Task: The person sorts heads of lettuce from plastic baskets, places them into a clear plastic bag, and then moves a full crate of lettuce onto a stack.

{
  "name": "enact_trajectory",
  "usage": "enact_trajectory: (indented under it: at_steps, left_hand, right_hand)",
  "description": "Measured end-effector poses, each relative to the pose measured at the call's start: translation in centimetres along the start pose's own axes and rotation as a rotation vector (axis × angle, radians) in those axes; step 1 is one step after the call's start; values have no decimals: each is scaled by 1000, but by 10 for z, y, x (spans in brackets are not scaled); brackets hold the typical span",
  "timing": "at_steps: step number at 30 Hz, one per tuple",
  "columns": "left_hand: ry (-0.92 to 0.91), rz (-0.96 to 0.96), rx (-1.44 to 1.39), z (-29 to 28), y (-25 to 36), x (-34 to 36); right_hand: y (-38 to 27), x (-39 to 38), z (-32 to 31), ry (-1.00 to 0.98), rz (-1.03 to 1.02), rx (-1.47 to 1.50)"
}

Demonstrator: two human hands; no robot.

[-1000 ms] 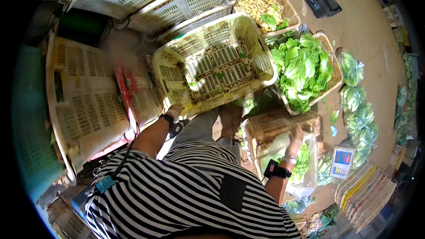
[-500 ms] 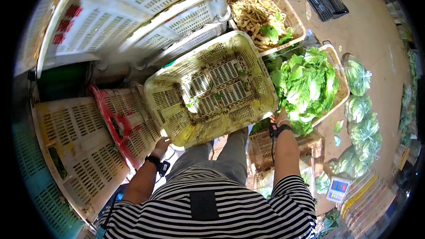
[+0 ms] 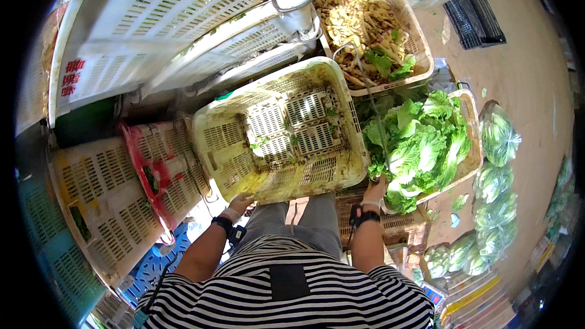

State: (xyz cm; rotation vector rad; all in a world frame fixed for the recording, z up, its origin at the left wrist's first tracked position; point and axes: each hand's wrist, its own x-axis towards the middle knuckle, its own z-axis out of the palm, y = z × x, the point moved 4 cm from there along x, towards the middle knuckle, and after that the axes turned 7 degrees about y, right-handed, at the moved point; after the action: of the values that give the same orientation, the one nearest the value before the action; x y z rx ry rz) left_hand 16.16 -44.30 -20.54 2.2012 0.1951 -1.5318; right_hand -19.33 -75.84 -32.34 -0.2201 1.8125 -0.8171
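A yellowish, dirt-stained plastic basket (image 3: 286, 190) is tilted in front of me, with a few green leaf scraps inside. My left hand (image 3: 239, 205) grips its near left rim, fingers closed. Beside the basket's near right corner, my right hand (image 3: 376, 190) is closed round the lower end of a thin, long metal hook (image 3: 379, 123). The hook runs up over the leafy greens and curves at its far end, near the crate of pale roots. Just beyond the right hand, a crate (image 3: 477, 143) is heaped with leafy green lettuce (image 3: 426, 143).
Stacked white crates (image 3: 183, 6) rise at the far left, with more slatted crates (image 3: 103, 189) nearer. A crate of pale roots (image 3: 359, 18) stands beyond the basket. Bagged greens (image 3: 496, 192) line the floor at right. A black crate (image 3: 475, 15) lies far right.
The basket has shifted slightly left and toward me. My right hand has moved nearer my body, away from the basket's corner, and the metal hook now shows above it.
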Motion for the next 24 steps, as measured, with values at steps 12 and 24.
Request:
enact_trajectory:
  at_steps: [12,24]
  left_hand:
    - [404,6,3,-27,-100,60]
    - [783,-497,-508,-72,-292,118]
  right_hand:
    - [-51,-93,91,-218,-1020,-1329]
    - [-44,-9,162,-482,-944,-1676]
